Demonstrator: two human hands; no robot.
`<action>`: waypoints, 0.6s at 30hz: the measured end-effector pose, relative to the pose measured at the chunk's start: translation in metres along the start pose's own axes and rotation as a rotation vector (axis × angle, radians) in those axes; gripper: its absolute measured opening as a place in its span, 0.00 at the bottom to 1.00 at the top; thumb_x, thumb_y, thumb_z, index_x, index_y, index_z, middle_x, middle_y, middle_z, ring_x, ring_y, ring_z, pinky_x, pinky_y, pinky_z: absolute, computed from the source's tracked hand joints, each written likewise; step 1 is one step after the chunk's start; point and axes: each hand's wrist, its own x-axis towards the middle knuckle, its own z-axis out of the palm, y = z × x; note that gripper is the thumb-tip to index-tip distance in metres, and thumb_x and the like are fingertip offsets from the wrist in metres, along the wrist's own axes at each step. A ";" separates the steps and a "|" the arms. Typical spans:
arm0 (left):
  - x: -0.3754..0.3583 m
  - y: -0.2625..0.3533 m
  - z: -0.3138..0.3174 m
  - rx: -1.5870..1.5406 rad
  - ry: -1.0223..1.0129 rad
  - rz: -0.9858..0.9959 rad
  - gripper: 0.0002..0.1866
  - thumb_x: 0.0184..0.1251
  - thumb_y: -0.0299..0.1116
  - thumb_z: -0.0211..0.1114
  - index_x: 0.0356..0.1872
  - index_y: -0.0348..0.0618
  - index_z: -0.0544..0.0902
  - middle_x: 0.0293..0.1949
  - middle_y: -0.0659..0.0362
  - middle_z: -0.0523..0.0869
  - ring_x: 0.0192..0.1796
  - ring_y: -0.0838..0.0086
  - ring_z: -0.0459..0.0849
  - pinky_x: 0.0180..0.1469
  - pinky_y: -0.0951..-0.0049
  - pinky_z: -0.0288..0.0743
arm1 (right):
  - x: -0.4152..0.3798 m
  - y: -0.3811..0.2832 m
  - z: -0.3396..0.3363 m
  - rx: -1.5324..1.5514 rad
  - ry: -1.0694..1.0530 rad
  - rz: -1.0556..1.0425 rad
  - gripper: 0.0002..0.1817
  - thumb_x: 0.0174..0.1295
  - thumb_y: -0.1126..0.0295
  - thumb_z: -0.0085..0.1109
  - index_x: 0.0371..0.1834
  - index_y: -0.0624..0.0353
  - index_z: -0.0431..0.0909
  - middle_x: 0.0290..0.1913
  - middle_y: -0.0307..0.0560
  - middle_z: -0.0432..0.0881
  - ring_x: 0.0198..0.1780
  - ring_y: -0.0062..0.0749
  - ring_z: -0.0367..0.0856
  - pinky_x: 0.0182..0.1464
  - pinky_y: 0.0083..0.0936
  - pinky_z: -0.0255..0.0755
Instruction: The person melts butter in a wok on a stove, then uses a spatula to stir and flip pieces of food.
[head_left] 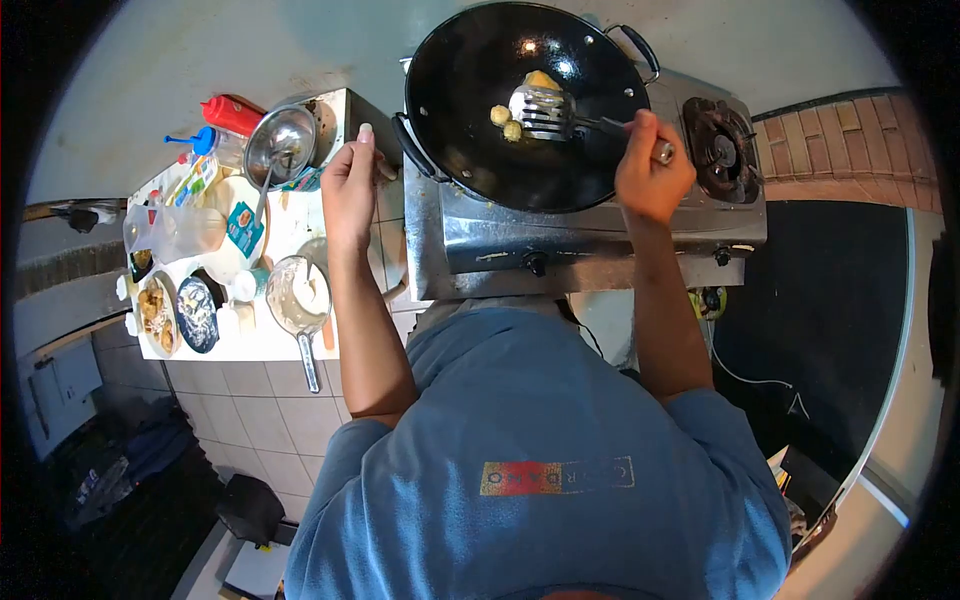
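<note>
A large black wok (470,60) sits on the stove in front of me. In my right hand (655,170) is the handle of a slotted metal spatula (548,115), its head low inside the wok. Two small round browned pieces of food (506,122) lie just left of the spatula head. A yellow piece (541,80) touches its far edge. My left hand (350,185) is raised just left of the wok's left handle (412,150), apart from it. Its thumb points up, the other fingers are loosely bent and partly hidden, and nothing shows in it.
A bare burner (722,148) is on the right of the steel stove (480,235). The white table (180,350) on the left holds a metal bowl (280,140), a red bottle (232,115), a saucepan of pale batter (290,295), a dark bowl (198,315) and a food plate (157,280).
</note>
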 end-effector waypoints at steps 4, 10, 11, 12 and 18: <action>0.004 -0.009 -0.006 -0.080 -0.007 0.006 0.21 0.68 0.45 0.56 0.19 0.43 0.74 0.15 0.72 0.64 0.19 0.88 0.57 0.21 0.83 0.48 | 0.001 -0.002 -0.007 0.050 0.027 0.162 0.20 0.64 0.56 0.55 0.24 0.63 0.78 0.16 0.31 0.72 0.21 0.11 0.66 0.23 0.14 0.59; 0.004 -0.006 -0.008 -0.059 -0.007 0.010 0.21 0.68 0.46 0.56 0.20 0.42 0.74 0.16 0.72 0.63 0.19 0.88 0.56 0.21 0.83 0.48 | 0.000 -0.007 -0.011 0.149 0.070 0.178 0.20 0.65 0.57 0.54 0.24 0.64 0.78 0.16 0.31 0.72 0.21 0.11 0.65 0.23 0.13 0.57; 0.003 -0.004 -0.008 -0.060 -0.006 0.008 0.21 0.68 0.46 0.56 0.20 0.42 0.74 0.16 0.72 0.63 0.19 0.88 0.56 0.21 0.83 0.48 | -0.001 -0.007 -0.012 0.185 0.059 0.194 0.19 0.65 0.58 0.55 0.24 0.64 0.78 0.17 0.32 0.72 0.21 0.11 0.65 0.23 0.13 0.58; 0.002 -0.001 -0.007 -0.032 0.013 0.004 0.21 0.68 0.47 0.56 0.20 0.42 0.75 0.16 0.72 0.63 0.19 0.88 0.57 0.21 0.83 0.48 | -0.001 -0.007 -0.012 0.221 0.047 0.209 0.19 0.65 0.59 0.55 0.24 0.64 0.78 0.18 0.32 0.73 0.22 0.11 0.66 0.24 0.13 0.59; 0.002 -0.002 -0.002 -0.027 0.006 0.020 0.22 0.68 0.48 0.56 0.20 0.41 0.75 0.16 0.71 0.65 0.20 0.88 0.58 0.22 0.83 0.50 | -0.002 -0.010 -0.008 0.132 0.053 0.065 0.15 0.64 0.64 0.56 0.25 0.65 0.79 0.21 0.37 0.79 0.23 0.13 0.71 0.27 0.13 0.65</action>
